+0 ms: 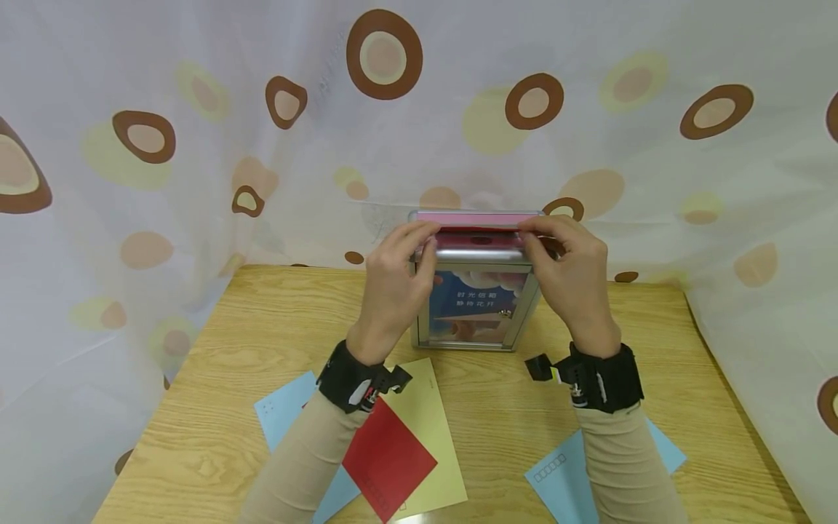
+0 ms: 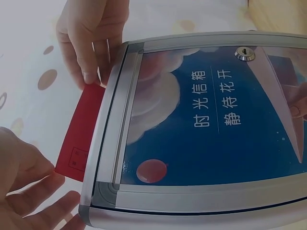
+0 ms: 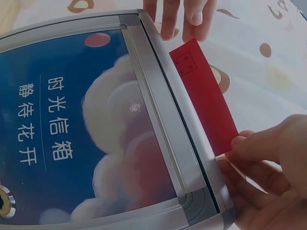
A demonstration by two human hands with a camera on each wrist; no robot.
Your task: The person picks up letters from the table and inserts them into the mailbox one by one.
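Note:
A metal-framed letter box (image 1: 425, 309) with a blue picture front, white lettering and a small lock (image 2: 244, 53) stands upright at the back of the table. A red envelope (image 3: 204, 93) sticks up above the box's top edge, its lower part hidden behind the frame. My left hand (image 1: 396, 284) pinches the left end of this envelope, with fingertips at its corner. At the opposite end, my right hand (image 1: 571, 271) holds the other corner between thumb and fingers. Seen from above, the envelope is a thin red strip along the box top.
On the wooden table (image 1: 497, 415), a second red envelope (image 1: 389, 458) overlaps a yellow envelope (image 1: 435, 429) and a blue one (image 1: 281, 407) near my left forearm. Another blue envelope (image 1: 556, 473) lies under my right forearm. Patterned cloth (image 1: 445, 160) hangs behind and at both sides.

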